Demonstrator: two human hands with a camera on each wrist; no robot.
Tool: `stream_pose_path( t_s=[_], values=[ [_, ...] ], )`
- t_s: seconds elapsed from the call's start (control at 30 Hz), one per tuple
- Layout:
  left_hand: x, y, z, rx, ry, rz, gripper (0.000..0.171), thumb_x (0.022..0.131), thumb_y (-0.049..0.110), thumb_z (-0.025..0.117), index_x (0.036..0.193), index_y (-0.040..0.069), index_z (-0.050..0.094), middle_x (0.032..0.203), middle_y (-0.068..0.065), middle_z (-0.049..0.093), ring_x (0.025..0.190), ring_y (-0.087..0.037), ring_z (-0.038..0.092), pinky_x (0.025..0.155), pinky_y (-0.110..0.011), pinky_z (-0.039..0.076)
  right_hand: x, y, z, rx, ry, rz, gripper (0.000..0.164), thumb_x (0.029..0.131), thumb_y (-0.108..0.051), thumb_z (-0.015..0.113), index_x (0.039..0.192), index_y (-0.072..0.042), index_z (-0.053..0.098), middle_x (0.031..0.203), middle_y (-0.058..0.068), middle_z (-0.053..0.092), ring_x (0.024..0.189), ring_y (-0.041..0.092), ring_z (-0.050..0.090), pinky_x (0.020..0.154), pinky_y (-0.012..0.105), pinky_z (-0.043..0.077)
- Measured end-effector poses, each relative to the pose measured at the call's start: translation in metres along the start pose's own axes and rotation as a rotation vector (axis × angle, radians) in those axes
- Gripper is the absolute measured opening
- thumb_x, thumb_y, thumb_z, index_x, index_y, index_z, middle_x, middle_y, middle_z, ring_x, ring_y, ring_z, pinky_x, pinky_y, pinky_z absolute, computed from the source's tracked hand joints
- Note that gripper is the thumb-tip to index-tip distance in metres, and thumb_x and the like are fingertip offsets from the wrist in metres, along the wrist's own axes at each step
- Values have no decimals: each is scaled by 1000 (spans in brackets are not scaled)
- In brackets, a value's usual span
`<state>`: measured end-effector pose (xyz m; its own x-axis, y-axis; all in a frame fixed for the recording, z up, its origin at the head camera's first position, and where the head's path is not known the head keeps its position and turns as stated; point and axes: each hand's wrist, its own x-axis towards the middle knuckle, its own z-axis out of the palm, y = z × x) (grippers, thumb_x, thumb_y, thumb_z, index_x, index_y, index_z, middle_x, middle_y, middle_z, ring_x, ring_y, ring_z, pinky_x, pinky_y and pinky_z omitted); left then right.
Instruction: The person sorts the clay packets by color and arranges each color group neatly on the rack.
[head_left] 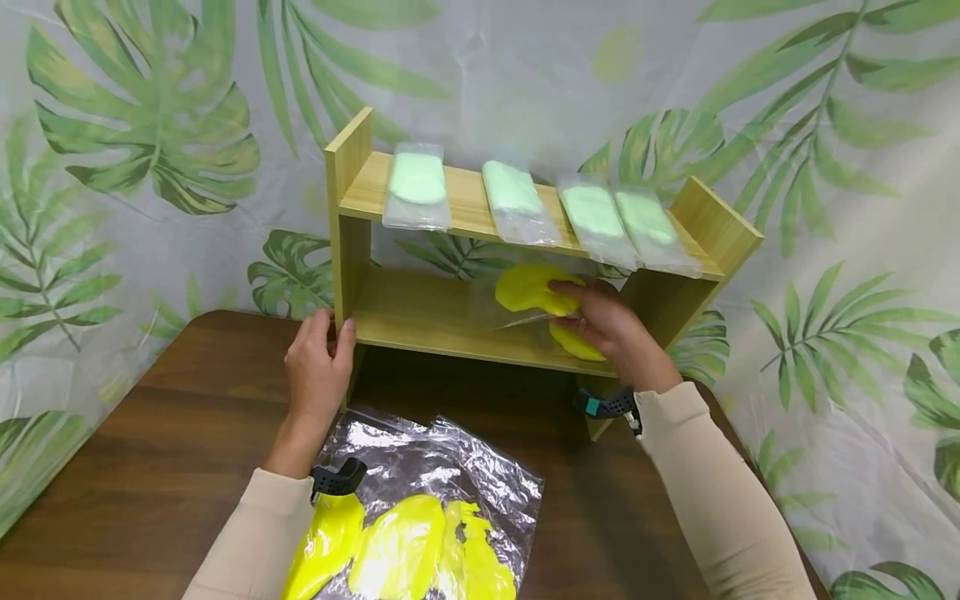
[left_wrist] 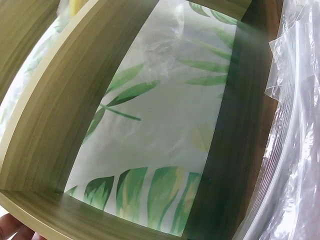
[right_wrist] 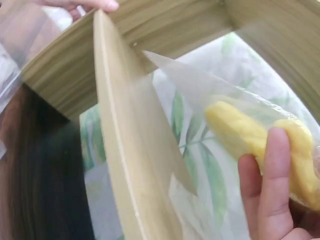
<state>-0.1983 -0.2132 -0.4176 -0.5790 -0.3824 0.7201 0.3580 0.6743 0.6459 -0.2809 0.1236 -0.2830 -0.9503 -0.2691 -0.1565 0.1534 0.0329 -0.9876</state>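
Note:
A small wooden shelf [head_left: 420, 312] with two boards stands on a table. My left hand [head_left: 318, 367] grips the front edge of its left side panel, thumb at the edge and fingers on the outer side. My right hand [head_left: 611, 325] holds a clear bag of yellow clay-like stuff [head_left: 528, 289] just above the lower board, near its right end. In the right wrist view the bag [right_wrist: 240, 130] is tilted, with fingers against it. Beneath that hand, a second yellow piece [head_left: 576, 340] shows partly at the lower board; the hand hides the rest.
Several clear bags of pale green stuff [head_left: 517, 190] lie across the top board, overhanging its front. On the dark brown table [head_left: 150, 467], several bagged yellow pieces [head_left: 401, 546] lie in front of the shelf, partly behind my left wrist. A leaf-patterned cloth [head_left: 480, 75] hangs behind.

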Motion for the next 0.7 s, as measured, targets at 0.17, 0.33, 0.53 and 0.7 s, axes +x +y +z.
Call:
stream_pose_path(
  t_s=[0.17,0.33,0.53,0.7],
  values=[
    [-1,0,0,0,-1,-1,24,96,22,58,99,-2,61,82,-17,59,69,-35,57,63,-48,42,-5,4,0,-131,-50,29,65,101,-18,48,153,-3,12,155,14,16,126,27,41,86,30,51],
    [-1,1,0,-3,-1,-4,24,96,22,58,99,-2,61,81,-17,58,68,-34,56,62,-47,42,-9,6,0,-227,-35,31,65,99,-15,52,150,3,15,145,23,29,126,35,42,84,35,53],
    [-1,2,-1,-4,1,-6,24,96,22,58,99,-2,61,81,-17,58,70,-35,58,63,-47,42,-16,4,0,-460,38,18,72,97,-21,57,151,3,15,154,22,21,112,34,51,76,35,55],
    [-1,1,0,-2,-3,-8,25,96,23,57,100,-2,61,82,-18,59,70,-37,58,62,-47,42,-21,1,0,-629,64,2,73,96,-28,57,151,1,20,157,19,16,101,29,58,80,35,54]
  ],
)
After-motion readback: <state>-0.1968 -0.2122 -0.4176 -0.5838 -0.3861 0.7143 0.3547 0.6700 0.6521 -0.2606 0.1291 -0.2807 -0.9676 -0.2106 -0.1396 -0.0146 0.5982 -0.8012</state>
